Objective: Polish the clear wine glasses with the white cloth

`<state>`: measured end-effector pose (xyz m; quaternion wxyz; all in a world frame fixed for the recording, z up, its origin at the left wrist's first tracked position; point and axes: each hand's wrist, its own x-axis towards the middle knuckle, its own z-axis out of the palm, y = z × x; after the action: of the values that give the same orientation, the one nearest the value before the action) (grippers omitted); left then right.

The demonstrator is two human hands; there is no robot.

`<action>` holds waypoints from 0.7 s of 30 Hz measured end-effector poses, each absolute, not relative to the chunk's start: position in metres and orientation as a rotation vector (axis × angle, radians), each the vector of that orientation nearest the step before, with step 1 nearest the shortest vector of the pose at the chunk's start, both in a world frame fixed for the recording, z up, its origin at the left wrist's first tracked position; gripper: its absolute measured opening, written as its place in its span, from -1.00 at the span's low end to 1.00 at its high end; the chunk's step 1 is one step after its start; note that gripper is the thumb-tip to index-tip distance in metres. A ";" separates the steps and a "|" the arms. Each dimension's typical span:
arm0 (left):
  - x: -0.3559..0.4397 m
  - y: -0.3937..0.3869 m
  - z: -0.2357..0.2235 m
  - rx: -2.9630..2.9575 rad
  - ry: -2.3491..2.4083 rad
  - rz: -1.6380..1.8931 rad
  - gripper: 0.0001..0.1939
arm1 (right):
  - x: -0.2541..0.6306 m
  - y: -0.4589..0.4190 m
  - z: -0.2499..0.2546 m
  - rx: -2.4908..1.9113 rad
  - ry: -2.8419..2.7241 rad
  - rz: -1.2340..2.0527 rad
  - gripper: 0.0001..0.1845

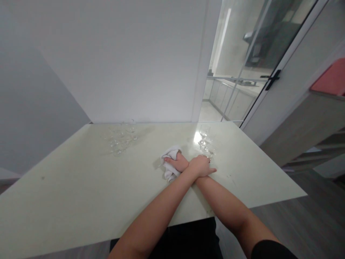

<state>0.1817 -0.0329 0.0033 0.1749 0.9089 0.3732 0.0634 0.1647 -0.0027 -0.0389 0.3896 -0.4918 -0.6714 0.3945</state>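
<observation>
My forearms cross over the table, the left one on top. My left hand (199, 166) reaches to the right, its fingers curled at a small clear glass (209, 159) and its thumb stuck out; most of that glass is hidden. Under and left of it, my right hand (178, 162) is closed on a white cloth (170, 174) bunched on the tabletop. A faint clear outline shows at the cloth's left edge, too unclear to name. Just beyond my left hand stand several clear stemmed glasses (204, 139).
Another group of clear stemmed glasses (120, 138) stands at the table's far left. The pale glossy table (88, 194) meets a white wall (140, 64) at the back. To the right are a glass-paned door with a black handle (273, 80) and a wooden shelf unit (304, 118).
</observation>
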 end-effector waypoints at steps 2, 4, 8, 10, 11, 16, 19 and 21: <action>0.182 -0.032 0.002 2.597 1.024 0.167 -0.43 | 0.164 -0.002 -0.042 -1.283 -1.695 0.982 -0.55; 0.182 -0.031 0.000 2.615 1.011 0.159 -0.41 | 0.164 -0.001 -0.044 -1.291 -1.684 0.971 -0.54; 0.183 -0.030 -0.003 2.643 1.015 0.151 -0.39 | 0.165 -0.001 -0.044 -1.242 -1.728 0.984 -0.54; 0.183 -0.030 -0.003 2.646 1.020 0.146 -0.39 | 0.165 -0.002 -0.043 -1.207 -1.754 0.983 -0.55; 0.183 -0.030 -0.003 2.646 1.022 0.144 -0.39 | 0.165 -0.002 -0.042 -1.201 -1.759 0.981 -0.57; 0.183 -0.031 -0.001 2.636 1.035 0.138 -0.37 | 0.164 -0.003 -0.041 -1.279 -1.735 0.972 -0.56; 0.183 -0.032 0.000 2.634 1.041 0.137 -0.35 | 0.165 -0.003 -0.041 -1.257 -1.757 0.979 -0.56; 0.183 -0.032 0.000 2.626 1.046 0.137 -0.34 | 0.165 -0.004 -0.040 -1.262 -1.748 0.970 -0.56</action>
<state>0.1831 -0.0319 0.0005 0.1553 0.9166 0.3653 0.0478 0.1652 -0.0036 -0.0400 0.3792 -0.4939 -0.6843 0.3797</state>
